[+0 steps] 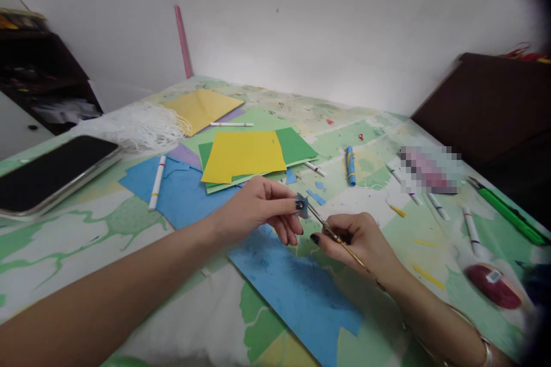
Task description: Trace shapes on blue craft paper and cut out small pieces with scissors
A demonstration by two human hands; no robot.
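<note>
1. Blue piece (pixel 305 206) is pinched between the thumb and fingers of my left grip (pixel 267 206), held above the bench (pixel 189 321), in front and to the right of the yellow sheet (pixel 245 155).
2. My right grip (pixel 365 241) is curled around a slim metal tool (pixel 321 219), farther right of the yellow sheet; the tip reaches the piece, though I cannot tell whether it bites into it.
3. Green sheets (pixel 297 146) lie directly under the yellow sheet, showing at its right and front edges.
4. Blue paper (pixel 293 281) lies in front of the yellow sheet, below my hands.
5. Small blue scraps (pixel 316 197) are just to the right and front of the yellow sheet.
6. To its left are white string (pixel 138 126) and, farther out, a phone (pixel 60 172).
7. Well to its right lies a green cutter (pixel 510 215); a blue roll (pixel 351 166) stands between them.
</note>
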